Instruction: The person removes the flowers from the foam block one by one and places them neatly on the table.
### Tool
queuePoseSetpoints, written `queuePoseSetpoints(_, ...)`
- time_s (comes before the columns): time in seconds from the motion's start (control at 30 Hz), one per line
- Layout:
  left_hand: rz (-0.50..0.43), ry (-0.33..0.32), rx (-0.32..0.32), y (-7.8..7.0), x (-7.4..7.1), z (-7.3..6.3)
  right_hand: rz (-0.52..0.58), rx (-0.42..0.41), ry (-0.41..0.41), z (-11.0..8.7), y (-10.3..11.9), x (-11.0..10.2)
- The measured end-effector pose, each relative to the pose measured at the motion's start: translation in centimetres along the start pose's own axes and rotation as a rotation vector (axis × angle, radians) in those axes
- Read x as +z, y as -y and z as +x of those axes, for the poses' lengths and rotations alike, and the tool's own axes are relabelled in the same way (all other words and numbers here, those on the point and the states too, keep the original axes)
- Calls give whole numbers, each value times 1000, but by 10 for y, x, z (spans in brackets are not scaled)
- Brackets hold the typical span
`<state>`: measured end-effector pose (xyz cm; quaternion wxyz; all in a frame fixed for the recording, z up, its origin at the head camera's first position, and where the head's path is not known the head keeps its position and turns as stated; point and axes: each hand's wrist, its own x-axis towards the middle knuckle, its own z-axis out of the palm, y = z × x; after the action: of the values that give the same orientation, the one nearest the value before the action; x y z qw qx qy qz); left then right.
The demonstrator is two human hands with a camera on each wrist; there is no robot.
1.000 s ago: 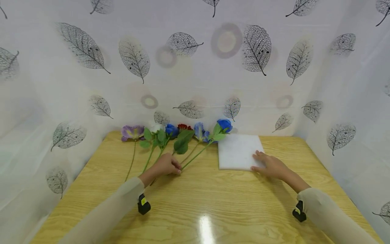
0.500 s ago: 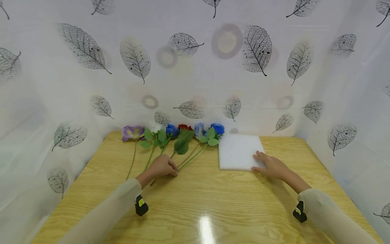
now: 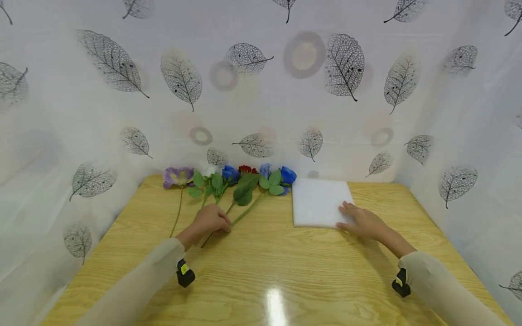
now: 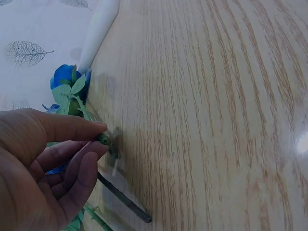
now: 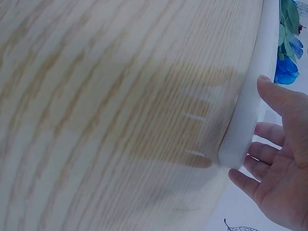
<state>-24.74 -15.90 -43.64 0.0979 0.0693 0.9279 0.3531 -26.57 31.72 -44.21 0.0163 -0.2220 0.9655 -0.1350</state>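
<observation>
My left hand [image 3: 211, 219] pinches the stem end of a blue artificial rose [image 3: 288, 175], whose green stem slants up right to the bloom. In the left wrist view, thumb and forefinger hold the stem tip [image 4: 103, 139] just above the table, and a darker stem [image 4: 126, 199] lies below it. The rose's leaves [image 3: 275, 177] overlap a paler blue flower [image 3: 265, 170]. My right hand [image 3: 364, 222] touches the right edge of a square white foam sheet [image 3: 320, 203] with fingers spread; in the right wrist view its thumb [image 5: 276, 94] lies along the sheet's edge.
Left of the rose lie a purple flower [image 3: 178, 176], a white flower [image 3: 210, 170], another blue rose [image 3: 230, 174] and a red flower [image 3: 247, 170], in a row along the back of the wooden table [image 3: 261, 267]. A leaf-printed curtain [image 3: 261, 104] surrounds the table's back and sides.
My left hand has drawn the blue rose left and slightly down, so its bloom has shifted off the foam sheet's corner toward the paler blue flower. My right hand stays in place.
</observation>
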Motion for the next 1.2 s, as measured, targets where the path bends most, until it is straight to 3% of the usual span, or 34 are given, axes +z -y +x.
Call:
queuePoseSetpoints(0.33,-54,61,-22,-1,5,1,-7,4,-3,2,-4,2)
queuePoseSetpoints(0.63,-177,145,-42,-10,6,-1,-10,-4,2,2,-3,1)
queuePoseSetpoints(1.2,-214,219,-44,-12,17,6,-14,-20,-3,0,-2,0)
